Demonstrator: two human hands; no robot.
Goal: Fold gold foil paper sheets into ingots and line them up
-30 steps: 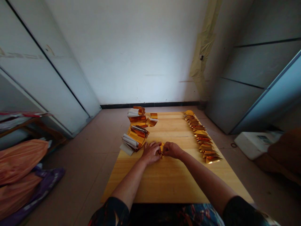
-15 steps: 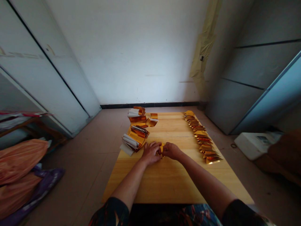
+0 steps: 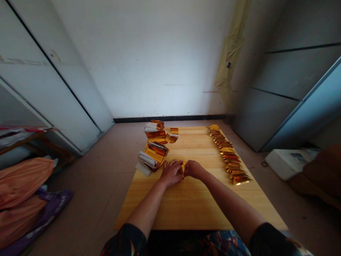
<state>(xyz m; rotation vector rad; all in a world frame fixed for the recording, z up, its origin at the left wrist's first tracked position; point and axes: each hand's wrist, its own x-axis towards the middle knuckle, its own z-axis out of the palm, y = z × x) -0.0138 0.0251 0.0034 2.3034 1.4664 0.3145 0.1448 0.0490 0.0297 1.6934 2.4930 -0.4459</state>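
Two bare forearms reach up from the bottom center of the frame onto a pale wooden board [image 3: 191,209]. The left hand [image 3: 170,173] and right hand [image 3: 194,169] meet near the board's middle, closed on a small folded piece of gold foil [image 3: 182,169]. Upper left of them sit curled bundles of gold and white paper [image 3: 154,154]. To the right, a slanting row of folded gold pieces [image 3: 226,153] lines the board's edge.
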